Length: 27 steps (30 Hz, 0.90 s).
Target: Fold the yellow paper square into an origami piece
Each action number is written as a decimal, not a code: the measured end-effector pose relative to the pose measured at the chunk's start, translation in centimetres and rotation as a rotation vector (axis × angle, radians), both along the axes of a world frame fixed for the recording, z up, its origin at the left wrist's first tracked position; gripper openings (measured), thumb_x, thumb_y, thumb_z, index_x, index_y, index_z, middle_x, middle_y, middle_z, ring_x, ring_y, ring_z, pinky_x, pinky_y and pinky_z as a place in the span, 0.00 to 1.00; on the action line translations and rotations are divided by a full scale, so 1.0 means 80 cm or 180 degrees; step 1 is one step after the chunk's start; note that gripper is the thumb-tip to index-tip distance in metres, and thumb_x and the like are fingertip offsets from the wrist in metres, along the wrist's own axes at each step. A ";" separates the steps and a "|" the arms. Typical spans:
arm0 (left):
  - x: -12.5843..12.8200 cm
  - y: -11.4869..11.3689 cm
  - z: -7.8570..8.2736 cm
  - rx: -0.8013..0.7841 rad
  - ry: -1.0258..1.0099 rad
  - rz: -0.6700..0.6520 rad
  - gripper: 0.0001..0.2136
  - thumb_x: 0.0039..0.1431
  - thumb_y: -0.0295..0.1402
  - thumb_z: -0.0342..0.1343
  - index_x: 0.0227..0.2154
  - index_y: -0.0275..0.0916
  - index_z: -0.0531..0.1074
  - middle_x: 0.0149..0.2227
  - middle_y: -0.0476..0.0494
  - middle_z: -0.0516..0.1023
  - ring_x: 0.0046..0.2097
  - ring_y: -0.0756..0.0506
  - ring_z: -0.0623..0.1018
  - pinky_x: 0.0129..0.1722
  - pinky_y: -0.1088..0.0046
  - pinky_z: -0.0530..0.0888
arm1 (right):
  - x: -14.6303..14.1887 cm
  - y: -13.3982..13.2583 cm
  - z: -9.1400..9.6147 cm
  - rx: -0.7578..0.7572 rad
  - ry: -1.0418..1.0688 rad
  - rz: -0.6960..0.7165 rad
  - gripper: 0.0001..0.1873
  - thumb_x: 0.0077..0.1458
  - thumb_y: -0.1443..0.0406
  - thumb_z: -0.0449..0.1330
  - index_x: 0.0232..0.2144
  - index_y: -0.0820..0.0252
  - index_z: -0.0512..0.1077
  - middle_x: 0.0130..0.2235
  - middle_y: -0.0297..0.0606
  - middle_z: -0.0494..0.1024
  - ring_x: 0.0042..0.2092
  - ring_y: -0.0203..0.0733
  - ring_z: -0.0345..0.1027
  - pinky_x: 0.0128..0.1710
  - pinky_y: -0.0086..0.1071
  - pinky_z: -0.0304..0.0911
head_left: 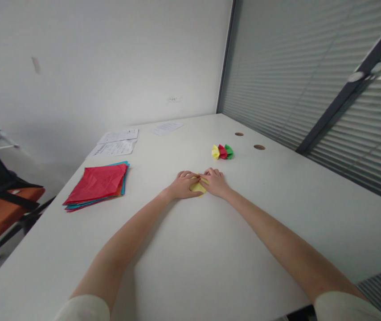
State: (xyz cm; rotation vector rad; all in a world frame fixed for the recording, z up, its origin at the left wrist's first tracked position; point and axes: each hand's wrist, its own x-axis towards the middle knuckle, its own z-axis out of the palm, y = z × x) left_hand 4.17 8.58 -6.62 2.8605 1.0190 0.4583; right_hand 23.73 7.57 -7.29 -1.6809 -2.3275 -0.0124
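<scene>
A piece of yellow paper [197, 187] lies on the white table between my hands, partly covered by them. My left hand [182, 185] grips it from the left, thumb low on the paper and fingers curled at its upper edge. From the right, my right hand [215, 182] pinches its top part, with the fingertips of both hands meeting there. How the paper is folded under the fingers is hidden. Just beyond my right hand sit folded paper pieces: a yellow fan [215, 152], a red one [223, 151] and a green one [229, 152], side by side.
A stack of coloured sheets, red on top [98, 182], lies at the left of the table. Printed papers [115, 147] are behind it, with another sheet [166, 128] near the wall. Two round holes [259, 147] pierce the tabletop by the blinds. An orange chair [6, 214] stands left.
</scene>
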 end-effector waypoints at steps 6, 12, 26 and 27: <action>-0.003 0.006 -0.001 -0.0143 0.0037 -0.0099 0.29 0.56 0.51 0.54 0.56 0.41 0.68 0.59 0.39 0.69 0.60 0.37 0.66 0.61 0.58 0.57 | 0.020 0.004 0.010 -0.0214 0.0662 0.0218 0.20 0.59 0.59 0.56 0.52 0.56 0.73 0.47 0.45 0.72 0.49 0.49 0.65 0.51 0.42 0.59; -0.005 0.007 -0.002 -0.0238 -0.0036 -0.0165 0.28 0.58 0.52 0.52 0.57 0.43 0.67 0.60 0.39 0.68 0.60 0.38 0.65 0.61 0.58 0.57 | 0.032 -0.047 0.019 -0.0008 0.0665 0.1361 0.15 0.62 0.62 0.53 0.44 0.56 0.78 0.44 0.43 0.76 0.46 0.44 0.69 0.50 0.42 0.61; -0.003 -0.001 0.001 -0.0275 -0.0004 -0.0162 0.32 0.56 0.56 0.51 0.58 0.42 0.65 0.64 0.37 0.61 0.66 0.37 0.57 0.65 0.50 0.47 | 0.032 -0.075 0.016 -0.0144 0.0221 0.1335 0.23 0.61 0.50 0.53 0.50 0.56 0.75 0.51 0.48 0.74 0.54 0.52 0.64 0.54 0.48 0.55; -0.003 0.001 0.000 -0.0355 0.0033 -0.0140 0.33 0.55 0.57 0.51 0.58 0.41 0.64 0.65 0.37 0.59 0.66 0.37 0.57 0.65 0.51 0.48 | 0.032 -0.076 0.017 -0.0163 0.0206 0.1356 0.23 0.61 0.50 0.53 0.50 0.55 0.74 0.51 0.48 0.74 0.54 0.52 0.64 0.54 0.49 0.55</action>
